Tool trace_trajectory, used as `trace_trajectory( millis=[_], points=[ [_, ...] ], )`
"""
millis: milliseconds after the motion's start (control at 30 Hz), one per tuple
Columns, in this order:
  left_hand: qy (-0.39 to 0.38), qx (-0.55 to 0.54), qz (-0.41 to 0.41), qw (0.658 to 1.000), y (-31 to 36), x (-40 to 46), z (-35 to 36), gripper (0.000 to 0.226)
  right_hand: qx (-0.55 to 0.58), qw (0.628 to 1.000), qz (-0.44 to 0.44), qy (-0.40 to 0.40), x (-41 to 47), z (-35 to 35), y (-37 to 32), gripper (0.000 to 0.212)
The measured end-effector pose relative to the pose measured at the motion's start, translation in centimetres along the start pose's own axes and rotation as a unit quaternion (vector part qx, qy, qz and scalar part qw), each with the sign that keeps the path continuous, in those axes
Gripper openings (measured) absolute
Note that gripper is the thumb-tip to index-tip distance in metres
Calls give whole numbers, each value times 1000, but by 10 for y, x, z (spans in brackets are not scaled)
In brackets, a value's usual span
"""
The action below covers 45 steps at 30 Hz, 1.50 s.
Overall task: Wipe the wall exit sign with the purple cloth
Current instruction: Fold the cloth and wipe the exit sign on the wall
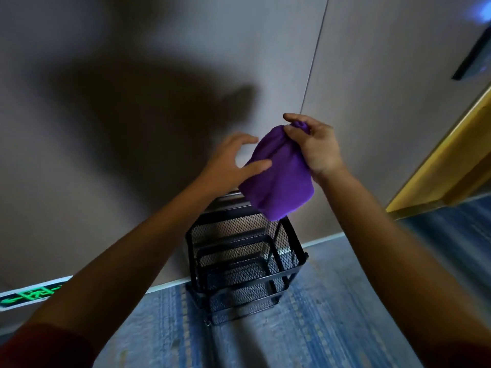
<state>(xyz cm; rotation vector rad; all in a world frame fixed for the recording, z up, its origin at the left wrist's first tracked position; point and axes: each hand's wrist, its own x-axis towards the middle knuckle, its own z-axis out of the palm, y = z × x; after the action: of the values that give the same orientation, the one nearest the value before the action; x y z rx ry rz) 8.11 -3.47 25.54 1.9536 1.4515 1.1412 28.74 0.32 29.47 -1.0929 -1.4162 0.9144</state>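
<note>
A purple cloth (279, 179) hangs bunched in front of the grey wall, above a black mesh basket. My right hand (316, 144) grips its top corner, fingers closed around the fabric. My left hand (233, 158) is beside the cloth with fingers spread, and its thumb touches the cloth's left edge. The exit sign (29, 294) glows green low on the wall at the far left, just above the floor, partly hidden behind my left forearm.
A black wire-mesh tiered basket (292, 251) stands on the blue carpet (332, 328) against the wall, right below the cloth. A yellow door frame (446, 155) runs along the right. A dark wall fixture (475, 54) sits at the upper right.
</note>
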Motion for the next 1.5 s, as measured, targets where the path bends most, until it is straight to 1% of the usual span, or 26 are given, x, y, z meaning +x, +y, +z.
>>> trace_trajectory(
  millis=[33, 67, 100, 200, 267, 333, 367, 467, 533, 567, 600, 667, 700, 733, 767, 833, 900, 933, 1000, 1067, 1133, 1200, 1300, 1400, 1433, 1500],
  points=[
    [-24, 6, 6, 1000, 12, 2, 5, 61, 5, 1000, -11, -7, 0, -2, -3, 26],
    [-31, 3, 1, 1000, 22, 4, 10, 58, 13, 1000, -24, -10, 1, -4, -6, 26],
    [-22, -11, -10, 1000, 29, 7, 14, 51, 10, 999, -46, -6, 1, -7, -8, 25],
    [23, -62, -35, 997, 41, 17, 16, 25, -78, 989, -125, 26, 1, -20, -10, 25],
    [29, -57, -31, 997, 47, 20, 15, 18, -143, 977, -150, 48, 0, -32, -5, 22],
    [28, -39, -10, 999, 53, 22, 14, 8, -185, 969, -150, 62, -1, -42, 2, 22],
    [28, -37, 4, 999, 57, 23, 14, 4, -198, 968, -138, 65, -1, -46, 5, 26],
    [28, -28, 28, 999, 64, 26, 18, 2, -224, 964, -111, 95, -5, -54, 13, 38],
    [23, -27, 33, 999, 69, 28, 25, 3, -209, 959, -127, 144, -9, -59, 18, 41],
    [22, -31, 36, 999, 74, 31, 29, 3, -179, 963, -127, 156, -9, -64, 22, 44],
    [23, -39, 38, 998, 79, 34, 33, 3, -141, 972, -110, 150, -8, -69, 26, 52],
    [28, -68, 36, 997, 91, 41, 41, 5, -51, 994, -39, 86, -5, -80, 28, 77],
    [31, -83, 32, 996, 97, 45, 44, 7, -4, 999, -6, 38, -5, -86, 28, 88],
    [34, -92, 31, 995, 103, 48, 47, 11, 42, 999, 16, -10, -6, -92, 27, 94],
    [37, -93, 29, 995, 107, 51, 51, 14, 71, 996, 31, -52, -8, -97, 26, 93],
    [46, -82, 25, 995, 112, 53, 55, 15, 80, 989, 29, -118, -14, -101, 20, 80],
    [60, -67, 28, 996, 109, 52, 54, 15, 81, 984, 21, -159, -18, -97, 19, 84],
    [64, -57, 25, 996, 106, 49, 51, 15, 87, 981, 25, -169, -19, -94, 18, 85],
    [61, -4, 15, 998, 97, 39, 41, 18, 63, 982, 12, -180, -20, -87, 13, 73],
    [57, 74, 8, 996, 86, 23, 27, 21, -6, 983, -39, -179, -20, -77, 8, 57],
    [78, 98, -14, 992, 75, 5, 10, 18, -40, 978, -90, -185, -22, -58, 4, 46],
    [106, 81, -49, 990, 68, -15, -9, 18, -41, 974, -123, -187, -25, -32, 0, 40],
    [164, 0, -110, 980, 61, -55, -40, 21, -23, 966, -166, -198, -31, 14, -12, 30],
    [195, -82, -163, 964, 50, -107, -69, 40, 24, 957, -176, -229, -39, 61, -26, 29],
    [197, -94, -168, 961, 45, -125, -77, 47, 32, 952, -179, -244, -43, 76, -30, 30],
    [219, -101, -170, 956, 33, -159, -91, 50, 38, 939, -192, -283, -55, 108, -37, 33]
  ],
)
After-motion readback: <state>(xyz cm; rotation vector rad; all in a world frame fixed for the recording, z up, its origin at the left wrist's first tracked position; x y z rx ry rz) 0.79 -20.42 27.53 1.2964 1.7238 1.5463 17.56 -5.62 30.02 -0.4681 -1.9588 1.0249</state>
